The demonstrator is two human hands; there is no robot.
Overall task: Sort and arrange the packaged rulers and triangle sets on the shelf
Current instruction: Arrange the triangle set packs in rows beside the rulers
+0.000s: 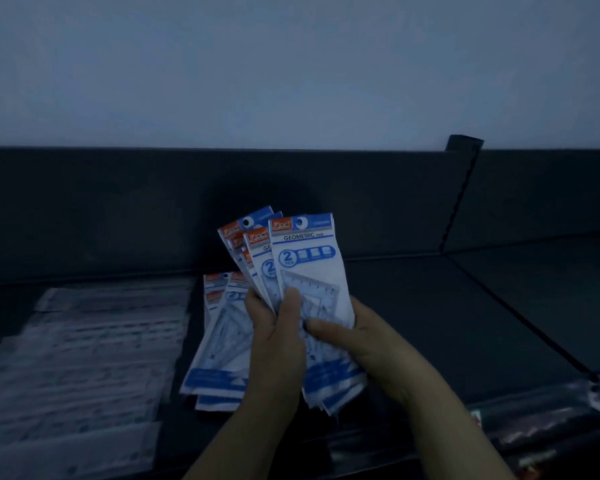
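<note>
Leftmost, packaged rulers (84, 358) lie flat on the dark shelf (430, 323), their long axes running left to right. Beside them a pile of triangle sets (219, 344) lies flat, headers toward the back wall (118, 209). Our left hand (274, 327) grips a fan of triangle sets (257, 258) upright, long axes vertical, orange-and-blue headers up. Our right hand (357, 337) pinches the front pack (309, 265), thumb across its face.

We see white-and-blue triangle set packs (305, 265) fanned upright above the dark shelf (430, 323). Loose packs (219, 341) lie flat beneath them, clear-wrapped rulers (84, 358) to their left.
</note>
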